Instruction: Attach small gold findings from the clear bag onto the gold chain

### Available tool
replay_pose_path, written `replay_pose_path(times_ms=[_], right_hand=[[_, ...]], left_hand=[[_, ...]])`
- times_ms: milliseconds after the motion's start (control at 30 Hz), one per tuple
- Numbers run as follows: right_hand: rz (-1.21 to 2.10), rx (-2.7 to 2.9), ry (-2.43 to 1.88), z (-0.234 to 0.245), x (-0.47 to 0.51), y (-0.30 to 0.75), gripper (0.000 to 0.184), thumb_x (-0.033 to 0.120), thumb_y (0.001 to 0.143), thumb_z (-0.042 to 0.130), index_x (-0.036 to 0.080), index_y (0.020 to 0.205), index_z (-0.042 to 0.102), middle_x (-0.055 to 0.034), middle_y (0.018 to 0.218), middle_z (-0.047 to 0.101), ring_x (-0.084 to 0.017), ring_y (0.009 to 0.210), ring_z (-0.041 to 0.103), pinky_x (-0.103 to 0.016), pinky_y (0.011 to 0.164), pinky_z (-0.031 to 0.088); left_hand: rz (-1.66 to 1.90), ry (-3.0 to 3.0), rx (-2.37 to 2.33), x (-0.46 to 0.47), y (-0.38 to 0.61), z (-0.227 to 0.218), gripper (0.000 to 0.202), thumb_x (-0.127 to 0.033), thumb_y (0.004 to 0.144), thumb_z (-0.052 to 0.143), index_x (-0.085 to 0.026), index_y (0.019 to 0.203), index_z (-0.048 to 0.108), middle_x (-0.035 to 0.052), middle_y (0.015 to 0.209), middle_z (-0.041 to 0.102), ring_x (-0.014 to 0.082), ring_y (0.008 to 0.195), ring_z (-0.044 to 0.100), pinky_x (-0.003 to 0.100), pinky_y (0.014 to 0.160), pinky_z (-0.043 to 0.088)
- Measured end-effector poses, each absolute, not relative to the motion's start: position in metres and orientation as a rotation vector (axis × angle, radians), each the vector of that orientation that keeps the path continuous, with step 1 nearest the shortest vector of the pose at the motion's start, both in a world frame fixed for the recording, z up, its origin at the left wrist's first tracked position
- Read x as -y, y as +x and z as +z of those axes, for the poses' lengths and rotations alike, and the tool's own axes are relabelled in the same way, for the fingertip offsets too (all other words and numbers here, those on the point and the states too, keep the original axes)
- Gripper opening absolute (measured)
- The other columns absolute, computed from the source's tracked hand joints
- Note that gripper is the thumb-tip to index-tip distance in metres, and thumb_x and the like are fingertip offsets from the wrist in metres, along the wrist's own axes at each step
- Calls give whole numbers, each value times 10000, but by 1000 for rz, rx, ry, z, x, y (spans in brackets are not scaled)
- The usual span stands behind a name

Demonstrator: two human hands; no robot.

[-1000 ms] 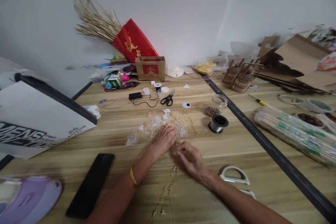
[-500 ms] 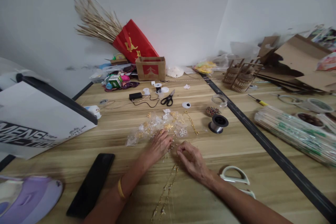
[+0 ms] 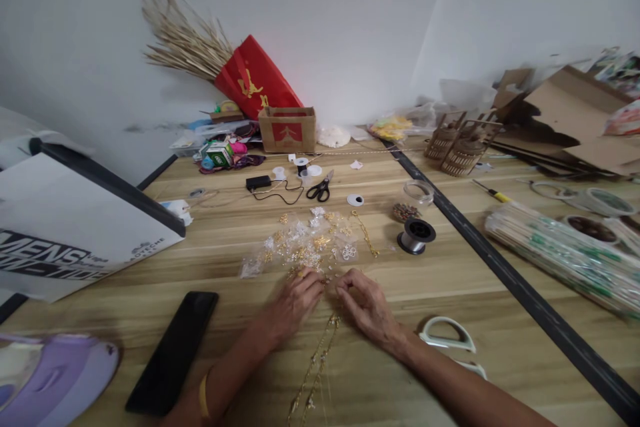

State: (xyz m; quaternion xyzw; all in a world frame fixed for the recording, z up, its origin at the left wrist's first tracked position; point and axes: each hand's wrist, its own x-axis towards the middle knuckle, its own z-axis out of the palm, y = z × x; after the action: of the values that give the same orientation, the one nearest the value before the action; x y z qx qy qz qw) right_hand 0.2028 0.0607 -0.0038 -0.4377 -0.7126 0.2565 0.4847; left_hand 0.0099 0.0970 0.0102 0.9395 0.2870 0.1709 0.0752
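Observation:
My left hand point(image 3: 299, 297) is low over the wooden table at the near edge of a spread of gold and clear beads and small bags point(image 3: 307, 247). Its fingers are drawn together, and what they hold, if anything, is hidden. Just to the right, my right hand point(image 3: 366, 307) pinches thumb and forefinger over something too small to make out. A few tiny beads lie in the gap between the hands. Below them a gold chain with bead ornaments point(image 3: 315, 367) runs toward me, a fine thread beside it. A shorter gold chain point(image 3: 367, 233) lies behind my right hand.
Black scissors point(image 3: 320, 190), a wire spool point(image 3: 416, 235) and a jar of coloured beads point(image 3: 406, 211) stand farther back. A black phone point(image 3: 173, 353) lies left, a white-handled tool point(image 3: 447, 333) right. Bundled sticks point(image 3: 560, 253) and a white box point(image 3: 75, 227) flank the table.
My left hand has drawn back toward me from the bead pile, uncovering beads it had hidden. My right hand has stayed almost in place, still pinched.

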Motion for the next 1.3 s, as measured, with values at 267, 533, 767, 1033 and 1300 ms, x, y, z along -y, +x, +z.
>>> replay_pose_path(times_ms=[267, 533, 767, 1033, 1300], right_hand=[[632, 1723, -1074, 0, -60, 201, 135, 213, 880, 474, 193, 756, 523, -11, 697, 545, -146, 652, 529, -247, 612, 428], [622, 1737, -1065, -2, -61, 202, 110, 185, 874, 476, 189, 772, 519, -13, 707, 553, -144, 664, 535, -247, 625, 428], [630, 1733, -1068, -3, -61, 203, 100, 180, 868, 482, 190, 780, 527, -12, 706, 556, -147, 664, 537, -251, 625, 429], [635, 1736, -1066, -5, -61, 203, 105, 170, 872, 483, 188, 775, 519, -9, 708, 550, -141, 663, 530, -248, 624, 428], [638, 1739, -1078, -1, -59, 202, 118, 180, 878, 476, 186, 771, 526, -8, 700, 540, -137, 651, 516, -243, 612, 423]], left_hand=[[666, 2767, -915, -102, 5, 7, 176, -126, 905, 428, -151, 930, 600, 71, 967, 653, 183, 990, 561, 373, 923, 469], [697, 2821, -942, -131, 15, 2, 149, -126, 878, 475, -168, 870, 618, 72, 1091, 658, 233, 1159, 500, 428, 961, 444], [677, 2749, -924, -130, 9, -1, 175, -125, 879, 476, -163, 978, 615, 80, 1074, 678, 221, 1147, 538, 424, 966, 453], [790, 2618, -871, -104, 0, 5, 135, -124, 881, 481, -149, 872, 613, 94, 1052, 678, 200, 1104, 561, 379, 954, 477], [632, 2805, -840, -82, -8, 4, 184, -121, 895, 437, -136, 930, 618, 107, 1084, 670, 209, 1097, 574, 385, 941, 491]])
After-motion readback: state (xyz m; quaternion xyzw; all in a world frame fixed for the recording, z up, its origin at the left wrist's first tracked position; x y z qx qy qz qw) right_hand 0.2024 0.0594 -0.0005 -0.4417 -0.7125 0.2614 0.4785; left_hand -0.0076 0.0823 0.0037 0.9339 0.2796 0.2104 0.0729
